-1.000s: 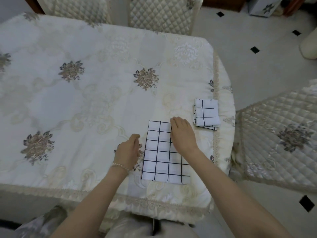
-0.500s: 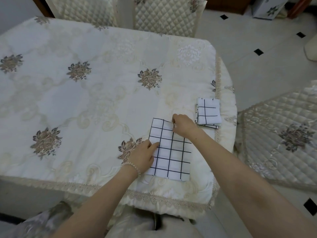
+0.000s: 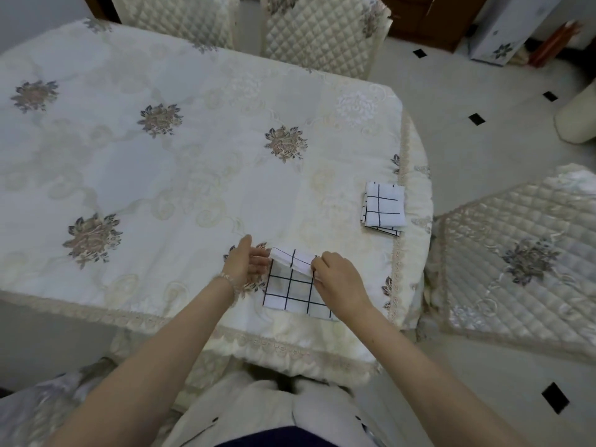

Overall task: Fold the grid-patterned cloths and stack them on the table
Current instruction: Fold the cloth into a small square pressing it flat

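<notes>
Cloth in hand: grid-patterned cloth [image 3: 292, 285] lies near the worktop's [image 3: 161, 175] front right edge, its far edge lifted and curled toward the person
Right hand [image 3: 338, 282]: grip clamped on the lifted edge's right corner, fingers pinching
Left hand [image 3: 246, 264]: fingers fairly straight, tips touching the lifted edge's left corner
Folded stack [image 3: 383, 208]: by the right edge, well apart from both hands
Chairs: quilted chair [image 3: 516, 262] beside the right edge

Grid cloth [image 3: 292, 287] far edge lifted; folded stack [image 3: 383, 208] near table edge.
</notes>
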`<control>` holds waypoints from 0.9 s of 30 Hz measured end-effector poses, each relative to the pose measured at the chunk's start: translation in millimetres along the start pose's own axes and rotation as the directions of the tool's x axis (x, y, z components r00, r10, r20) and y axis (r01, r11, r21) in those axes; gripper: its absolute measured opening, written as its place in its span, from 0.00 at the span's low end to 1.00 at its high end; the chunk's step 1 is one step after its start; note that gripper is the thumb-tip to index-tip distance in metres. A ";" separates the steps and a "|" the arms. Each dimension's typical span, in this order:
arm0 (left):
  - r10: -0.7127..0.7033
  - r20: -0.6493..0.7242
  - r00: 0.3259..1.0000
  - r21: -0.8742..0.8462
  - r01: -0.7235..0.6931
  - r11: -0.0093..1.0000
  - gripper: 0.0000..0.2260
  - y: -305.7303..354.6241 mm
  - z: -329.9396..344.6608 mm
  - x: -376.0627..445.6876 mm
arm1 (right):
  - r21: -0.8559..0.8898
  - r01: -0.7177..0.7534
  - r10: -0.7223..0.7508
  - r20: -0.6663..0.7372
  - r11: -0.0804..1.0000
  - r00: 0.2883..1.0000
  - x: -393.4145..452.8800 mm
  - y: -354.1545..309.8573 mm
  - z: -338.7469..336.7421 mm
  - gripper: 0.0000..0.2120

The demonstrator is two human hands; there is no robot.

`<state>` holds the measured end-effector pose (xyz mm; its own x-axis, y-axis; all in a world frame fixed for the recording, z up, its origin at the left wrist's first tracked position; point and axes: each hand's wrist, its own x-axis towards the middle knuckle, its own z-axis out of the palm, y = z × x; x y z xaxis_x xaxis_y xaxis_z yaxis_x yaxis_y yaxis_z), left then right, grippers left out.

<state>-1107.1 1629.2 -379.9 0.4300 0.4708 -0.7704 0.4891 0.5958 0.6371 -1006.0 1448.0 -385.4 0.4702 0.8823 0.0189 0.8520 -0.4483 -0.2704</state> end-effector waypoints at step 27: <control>0.470 0.261 0.843 0.709 -0.498 0.499 0.13 -58.7 -11.2 -3.9 | 0.087 -0.008 -0.001 0.099 0.996 0.995 -61.9 -14.7 39.1 0.09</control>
<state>-1146.0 1599.6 -414.6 0.7906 0.5072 -0.3431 0.5681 -0.3983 0.7202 -1056.6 1405.6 -420.2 0.4447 0.8924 -0.0761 0.8251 -0.4412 -0.3530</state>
